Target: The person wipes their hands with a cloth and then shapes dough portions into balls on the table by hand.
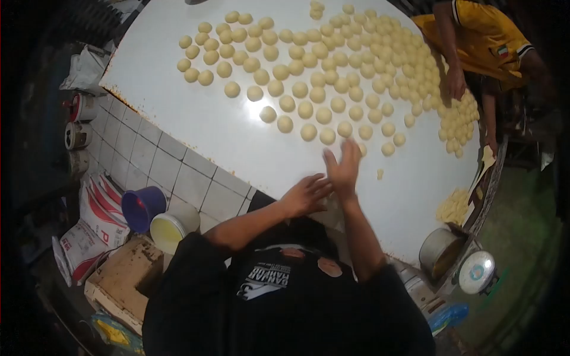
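Many round balls of pale yellow dough are spread over the white table. My right hand is over the table's near part, just short of the closest dough balls, its thumb and fingers stretched and apart. Part of a dough ball shows right beside its fingers. My left hand is lower and to the left, near the table edge, fingers extended toward my right wrist. Nothing is visible in either hand. A small scrap of dough lies right of my right hand.
A co-worker in a yellow shirt reaches in among crowded dough balls at the right. Flattened dough pieces and a metal pot are at the right edge. A purple bucket, white bucket and sacks stand left.
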### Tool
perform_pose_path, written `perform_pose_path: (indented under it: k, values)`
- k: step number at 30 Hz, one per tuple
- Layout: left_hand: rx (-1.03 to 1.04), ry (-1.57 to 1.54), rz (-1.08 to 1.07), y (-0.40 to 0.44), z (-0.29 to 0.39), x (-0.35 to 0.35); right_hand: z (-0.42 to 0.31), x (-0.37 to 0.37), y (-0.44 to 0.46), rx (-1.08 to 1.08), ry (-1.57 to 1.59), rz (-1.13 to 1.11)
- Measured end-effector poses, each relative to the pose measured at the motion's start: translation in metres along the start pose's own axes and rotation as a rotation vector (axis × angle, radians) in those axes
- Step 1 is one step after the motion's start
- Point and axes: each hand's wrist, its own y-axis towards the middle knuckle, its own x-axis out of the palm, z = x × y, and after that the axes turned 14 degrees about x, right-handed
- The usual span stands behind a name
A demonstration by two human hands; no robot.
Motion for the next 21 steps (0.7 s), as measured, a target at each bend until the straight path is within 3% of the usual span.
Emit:
perform_pose_path:
  k: [1, 3, 4, 5, 7, 9, 10, 11, 13, 14, 15, 16, 17, 19, 20, 21]
  values:
    - [-0.008, 0.001, 0.013, -0.009, -0.007, -0.023, 0.020, 0.002, -0.035, 0.103, 0.036, -0.050]
    - [-0.300, -0.112, 0.037, -0.041, -0.005, -0.059, 0.075, -0.003, -0.106, -0.148, 0.043, -0.288]
    - [-0.293, -0.097, 0.048, -0.048, -0.015, -0.069, 0.075, -0.010, -0.087, -0.165, 0.044, -0.278]
    - [-0.273, -0.084, 0.020, -0.056, -0.022, -0.078, 0.068, -0.019, -0.066, -0.039, -0.203, -0.594]
    - [-0.269, -0.094, -0.042, -0.064, -0.020, -0.083, 0.111, 0.014, -0.070, -0.169, -0.328, -0.167]
    - [-0.255, -0.103, -0.057, -0.047, -0.019, -0.083, 0.042, 0.022, -0.042, 0.028, 0.001, 0.167]
    - [-0.250, -0.090, -0.055, -0.047, -0.016, -0.078, 0.041, 0.025, -0.064, 0.059, -0.108, 0.065]
    - [-0.292, -0.123, -0.034, -0.044, -0.005, -0.082, 0.053, 0.019, -0.086, 0.062, -0.079, 0.099]
    - [-0.320, -0.062, -0.033, -0.046, 0.015, -0.096, 0.105, 0.006, -0.113, -0.268, 0.055, -0.160]
    - [-0.367, -0.070, -0.055, -0.057, 0.023, -0.100, 0.123, -0.003, -0.103, -0.279, -0.171, -0.154]
    - [-0.383, -0.059, -0.078, -0.064, 0.030, -0.102, 0.130, -0.011, -0.099, -0.279, -0.398, -0.163]
    - [-0.404, -0.051, -0.098, -0.071, 0.037, -0.104, 0.119, -0.013, -0.079, -0.063, -0.237, -0.201]
    - [-0.415, -0.037, -0.107, -0.074, 0.041, -0.103, 0.105, -0.004, -0.070, -0.055, -0.220, -0.204]
    - [-0.435, -0.033, -0.135, -0.080, 0.050, -0.098, 0.075, 0.011, -0.060, 0.160, -0.051, 0.072]
    - [-0.438, -0.033, -0.150, -0.078, 0.046, -0.101, 0.079, 0.019, -0.081, 0.164, -0.099, -0.032]
    - [-0.422, -0.014, -0.135, -0.077, 0.041, -0.109, 0.080, 0.010, -0.101, 0.027, -0.033, -0.024]
